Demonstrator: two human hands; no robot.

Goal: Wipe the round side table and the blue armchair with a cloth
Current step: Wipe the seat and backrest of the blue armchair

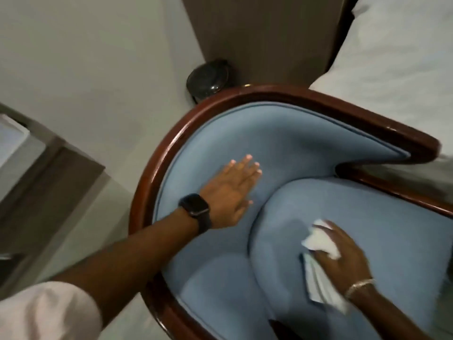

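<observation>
The crumpled white cloth lies on the seat cushion of the blue upholstered armchair with a glossy dark wooden frame, pinned there under the right hand, whose fingers are spread and pressed down over the cloth rather than curled round it; a flatter striped part of it trails back beneath the wrist. It looks thin, light and limp, so it will likely bunch and slip unless kept under a flat palm, and gathering a fold between thumb and fingers would give the surest hold. The left hand, wearing a dark square wristwatch, rests open and flat on the padded inner backrest, holding nothing, seemingly steadying the chair. The fabric seems soft and yielding, the polished rim hard and slick. Beyond the chair stand a small dark round bin on the pale floor, a brown panel and white bedding. The round side table is not in view.
</observation>
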